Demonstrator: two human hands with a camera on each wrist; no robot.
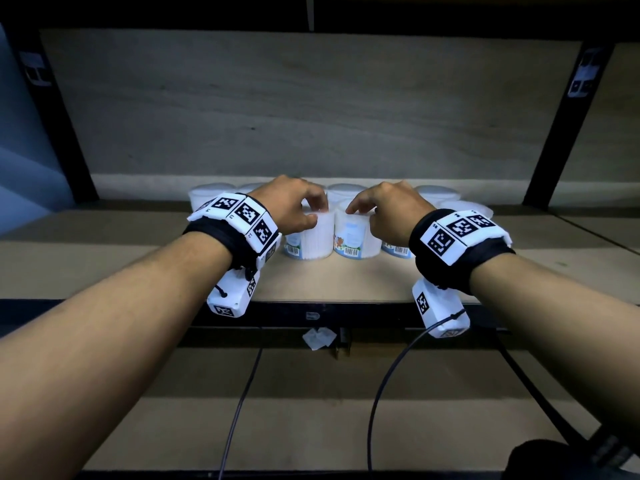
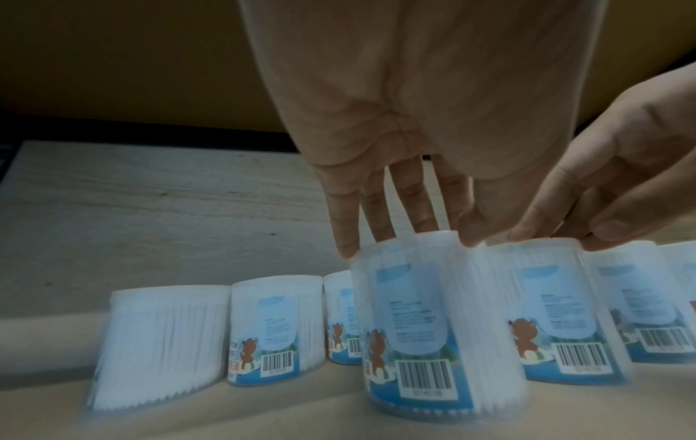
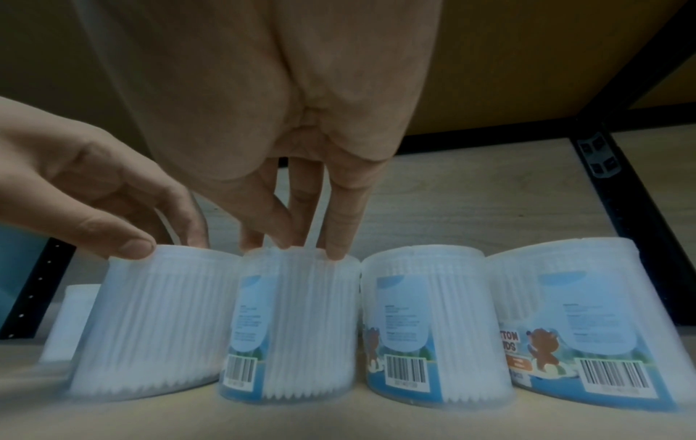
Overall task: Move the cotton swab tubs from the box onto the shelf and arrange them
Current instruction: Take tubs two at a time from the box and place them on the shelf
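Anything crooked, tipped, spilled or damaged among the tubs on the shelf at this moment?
Nothing spilled or damaged. All tubs stand upright with lids on. The only unevenness is in the labels: the tub under the left hand shows mostly bare swabs, while the tub under the right hand shows its barcode.

Pale wood-grain shelf point(image 1: 332, 282) in black frame; carried upright cotton swab tubs point(image 1: 353, 237) in close rows (barcoded labels mostly facing front), standing directly on board.

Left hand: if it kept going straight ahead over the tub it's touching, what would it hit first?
Probably a back-row tub just behind the front tub that the left hand grips; depth is unclear.
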